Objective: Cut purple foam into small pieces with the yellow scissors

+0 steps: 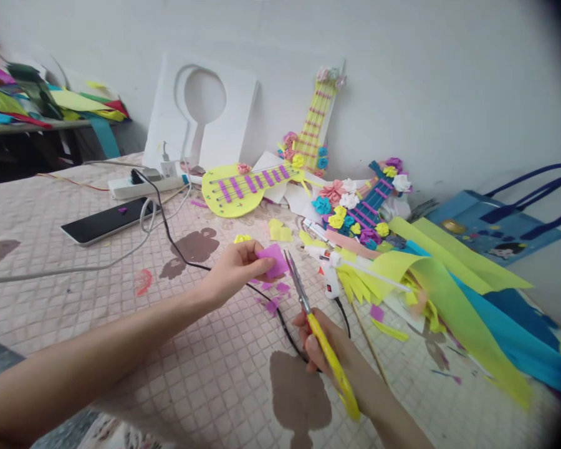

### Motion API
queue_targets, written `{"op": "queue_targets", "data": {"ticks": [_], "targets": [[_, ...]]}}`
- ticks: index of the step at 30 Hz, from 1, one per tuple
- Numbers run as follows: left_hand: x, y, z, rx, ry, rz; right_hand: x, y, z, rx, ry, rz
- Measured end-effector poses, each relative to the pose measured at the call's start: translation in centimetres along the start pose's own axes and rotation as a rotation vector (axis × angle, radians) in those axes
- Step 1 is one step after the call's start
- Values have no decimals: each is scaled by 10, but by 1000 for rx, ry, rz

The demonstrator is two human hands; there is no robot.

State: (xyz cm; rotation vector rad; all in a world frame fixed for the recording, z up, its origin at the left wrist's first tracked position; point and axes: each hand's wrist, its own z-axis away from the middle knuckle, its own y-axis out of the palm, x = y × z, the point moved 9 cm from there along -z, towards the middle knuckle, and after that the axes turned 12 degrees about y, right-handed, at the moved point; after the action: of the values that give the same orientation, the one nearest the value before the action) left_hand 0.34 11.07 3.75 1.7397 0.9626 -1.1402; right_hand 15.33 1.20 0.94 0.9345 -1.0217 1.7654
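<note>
Left forearm [107,352] is reaching in from eight o'clock. Black cord [285,327] is running beneath both hands. Off the paper, glue gun [330,279] is lying at four, yellow guitar shape [234,202] at eleven. Left hand [236,271] is pinching purple paper [275,260], jutting toward three. Right hand [325,343] is gripping yellow-handled scissors [327,349], blades slightly parted.

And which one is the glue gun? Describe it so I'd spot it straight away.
On the checked table, find the yellow-handled scissors in the right hand. Just beyond lies the glue gun, white, its black cord trailing from the handle. Its red switch distinguishes it from the yellow paper strips alongside.
</note>
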Motion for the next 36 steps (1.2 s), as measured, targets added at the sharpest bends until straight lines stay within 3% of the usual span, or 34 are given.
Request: {"op": "queue_targets", "data": {"ticks": [18,32,36], "targets": [[2,0,1,12,-27,39,0,1,-2,-66,-15,217],[2,2,-2,56,-14,102,-10,-1,-7,-102,110,145],[1,1,-2,62,-21,79,-4,1,-5,-92,70,197]]}}
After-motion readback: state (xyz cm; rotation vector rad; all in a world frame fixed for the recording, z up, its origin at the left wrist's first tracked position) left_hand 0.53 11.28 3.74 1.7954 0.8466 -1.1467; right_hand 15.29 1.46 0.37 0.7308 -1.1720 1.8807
